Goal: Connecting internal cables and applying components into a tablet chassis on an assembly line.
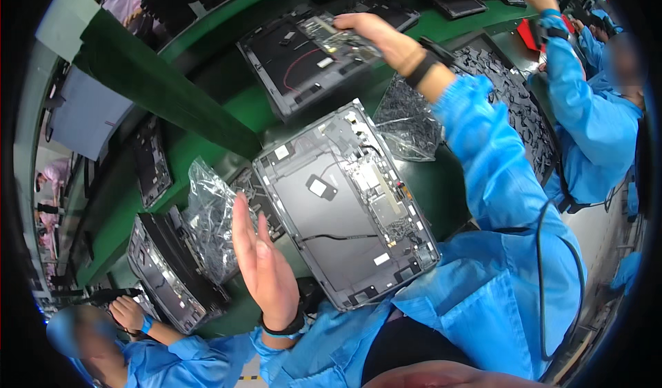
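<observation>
A dark grey laptop chassis [324, 216] lies right in front of me, its inside facing up. A circuit board [379, 191] runs along its right side, and a small dark square piece with a white label [321, 187] rests in the middle. Beside the chassis's left edge, my left hand [267, 271] is raised with straight fingers, holding nothing. My right hand [379, 35] reaches far forward over a second laptop chassis [283, 88], at its circuit board [327, 35]. Most of that hand's fingers are hidden or blurred, so its grip cannot be made out.
Clear plastic bags [210, 216] lie left of the chassis, and a bag of dark parts [408, 119] lies right. A tray of small black pieces [507, 92] is farther right. More chassis [162, 281] stand along the green bench [227, 123]. Co-workers sit at left [186, 360] and right [586, 126].
</observation>
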`<state>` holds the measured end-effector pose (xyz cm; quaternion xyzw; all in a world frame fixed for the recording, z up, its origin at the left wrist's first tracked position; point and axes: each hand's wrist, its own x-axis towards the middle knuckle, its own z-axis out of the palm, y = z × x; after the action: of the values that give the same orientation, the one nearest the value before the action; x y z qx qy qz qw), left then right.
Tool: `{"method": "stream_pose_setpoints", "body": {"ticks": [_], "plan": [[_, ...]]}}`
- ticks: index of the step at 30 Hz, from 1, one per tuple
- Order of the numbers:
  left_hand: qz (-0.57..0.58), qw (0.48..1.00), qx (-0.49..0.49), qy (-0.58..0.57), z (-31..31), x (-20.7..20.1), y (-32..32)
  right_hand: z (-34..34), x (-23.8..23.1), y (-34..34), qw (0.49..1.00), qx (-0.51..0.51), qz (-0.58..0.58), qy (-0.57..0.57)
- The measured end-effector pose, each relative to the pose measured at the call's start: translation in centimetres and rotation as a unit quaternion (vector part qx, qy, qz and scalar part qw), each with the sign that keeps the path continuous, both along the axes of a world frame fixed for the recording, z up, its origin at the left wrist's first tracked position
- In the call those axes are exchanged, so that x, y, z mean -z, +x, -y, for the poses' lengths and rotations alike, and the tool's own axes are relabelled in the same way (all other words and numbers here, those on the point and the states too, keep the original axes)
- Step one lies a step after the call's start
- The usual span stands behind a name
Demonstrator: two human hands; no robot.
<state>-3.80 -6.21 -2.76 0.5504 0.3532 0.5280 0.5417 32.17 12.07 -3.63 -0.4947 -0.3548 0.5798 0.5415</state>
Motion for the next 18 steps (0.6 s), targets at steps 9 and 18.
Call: {"method": "stream_pose_setpoints", "body": {"ticks": [9,18], "plan": [[-0.056,0.995,-0.077,0.007,-0.8,1.1,-1.7,-18.7,9.1,3.1,0.818,0.307,0.452,0.178],[-0.092,0.995,-0.028,-0.011,-1.9,1.7,-2.6,-7.3,8.4,23.4,0.75,0.123,0.635,-0.139]]}}
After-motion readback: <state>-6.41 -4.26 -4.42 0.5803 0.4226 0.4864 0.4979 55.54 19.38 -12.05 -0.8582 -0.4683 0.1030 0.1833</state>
